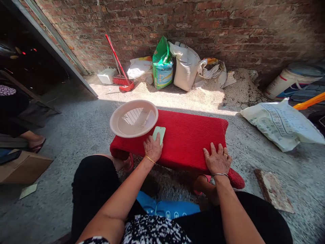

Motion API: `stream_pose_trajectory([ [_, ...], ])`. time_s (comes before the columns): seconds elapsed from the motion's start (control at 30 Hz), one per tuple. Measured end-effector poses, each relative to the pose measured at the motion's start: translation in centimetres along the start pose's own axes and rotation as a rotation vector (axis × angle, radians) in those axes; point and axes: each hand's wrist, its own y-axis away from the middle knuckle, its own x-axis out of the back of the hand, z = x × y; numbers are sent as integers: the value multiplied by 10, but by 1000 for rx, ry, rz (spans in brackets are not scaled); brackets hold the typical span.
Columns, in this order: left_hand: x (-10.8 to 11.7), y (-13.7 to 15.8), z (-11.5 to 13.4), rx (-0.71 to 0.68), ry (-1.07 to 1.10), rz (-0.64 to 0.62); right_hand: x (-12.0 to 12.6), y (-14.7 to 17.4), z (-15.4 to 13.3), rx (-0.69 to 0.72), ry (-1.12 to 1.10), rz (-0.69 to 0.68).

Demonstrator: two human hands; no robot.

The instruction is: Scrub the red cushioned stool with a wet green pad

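Observation:
A bench-like low surface covered in thick red cloth (188, 135) stands in front of my knees. Near its left front edge my left hand (152, 148) is closed around a pale green, flat rectangular thing with rounded corners (160, 129); its exact kind is unclear. My right hand (218, 161) lies with fingers spread on the right end of the red cloth, holding nothing. A pale pink basin (113, 125) with water in it sits on the left end, just beyond my left hand. Part of the cloth hangs down beside my right wrist.
Along the brick wall (215, 30) stand a green bag (162, 69), a white sack (186, 67) and a red broom with dustpan (127, 87). At right are a bucket (289, 81), a printed sack (284, 122) and a brick slab (275, 191). A cardboard box (27, 167) and another person's foot (35, 141) are at left.

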Motion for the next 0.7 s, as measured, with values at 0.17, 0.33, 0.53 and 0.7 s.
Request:
stream_pose_trajectory([
  [0.17, -2, 39, 49, -267, 69, 39, 0, -2, 1, -14, 12, -43],
  [0.33, -3, 38, 31, -246, 53, 30, 0, -2, 1, -11, 10, -40],
  [0.53, -1, 19, -14, -47, -16, 22, -1, 0, 1, 14, 16, 14],
  [0.7, -2, 57, 33, -281, 36, 63, -1, -1, 2, 5, 1, -8],
])
